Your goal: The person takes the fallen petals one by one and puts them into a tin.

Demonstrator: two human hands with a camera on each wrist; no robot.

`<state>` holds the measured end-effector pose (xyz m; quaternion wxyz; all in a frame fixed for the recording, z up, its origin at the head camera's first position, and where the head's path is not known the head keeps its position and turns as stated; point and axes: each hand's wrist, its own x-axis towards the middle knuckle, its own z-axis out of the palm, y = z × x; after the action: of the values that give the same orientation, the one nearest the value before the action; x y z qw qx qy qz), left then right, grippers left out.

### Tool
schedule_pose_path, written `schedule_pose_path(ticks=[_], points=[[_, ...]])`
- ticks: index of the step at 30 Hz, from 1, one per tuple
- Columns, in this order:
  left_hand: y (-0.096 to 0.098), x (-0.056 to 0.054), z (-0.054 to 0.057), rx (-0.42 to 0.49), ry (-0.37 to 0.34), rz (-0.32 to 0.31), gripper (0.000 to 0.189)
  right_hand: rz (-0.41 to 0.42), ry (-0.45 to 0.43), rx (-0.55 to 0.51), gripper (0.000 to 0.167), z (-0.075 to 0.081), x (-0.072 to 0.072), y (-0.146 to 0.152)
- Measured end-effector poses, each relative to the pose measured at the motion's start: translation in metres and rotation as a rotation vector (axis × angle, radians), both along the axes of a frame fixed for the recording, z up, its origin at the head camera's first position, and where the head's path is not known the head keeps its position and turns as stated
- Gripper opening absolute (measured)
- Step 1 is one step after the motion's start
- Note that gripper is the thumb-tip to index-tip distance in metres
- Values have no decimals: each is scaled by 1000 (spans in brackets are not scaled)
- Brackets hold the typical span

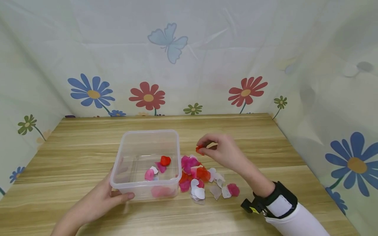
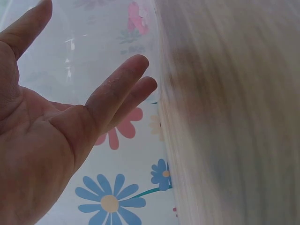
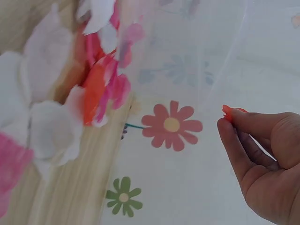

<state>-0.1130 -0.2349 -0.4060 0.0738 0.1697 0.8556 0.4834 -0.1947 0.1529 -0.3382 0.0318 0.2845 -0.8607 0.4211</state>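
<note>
A clear plastic box (image 1: 177,144) stands on the table with a few petals inside, among them a red petal (image 1: 165,160) and a pink petal (image 1: 149,174). My left hand (image 1: 98,196) rests against the box's near left corner, thumb along the front wall; in the left wrist view its fingers (image 2: 117,86) look straight and spread beside the box. Thumb and fingertips of my right hand (image 1: 227,153) pinch a red petal (image 3: 228,113), raised just right of the box. Below that hand lies a loose pile of pink petals (image 1: 189,163), red petals (image 1: 203,173) and white petals (image 1: 199,193).
The wood-grain table (image 1: 88,137) is enclosed by a flower-print curtain (image 1: 200,65) at the back and both sides. A black strap (image 1: 287,196) with a small camera sits on the right wrist. One deep pink petal (image 1: 233,189) lies at the pile's right edge.
</note>
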Motion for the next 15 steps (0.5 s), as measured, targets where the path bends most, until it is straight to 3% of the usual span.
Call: schedule_pose_path(ticks=[8,15], points=[[-1,-1,-1,-4,0,3,113,94,20,-67,15,12,6,-27],[-1,-1,-1,-12,9,2,114,232,14,-148,18,14,10,-46]])
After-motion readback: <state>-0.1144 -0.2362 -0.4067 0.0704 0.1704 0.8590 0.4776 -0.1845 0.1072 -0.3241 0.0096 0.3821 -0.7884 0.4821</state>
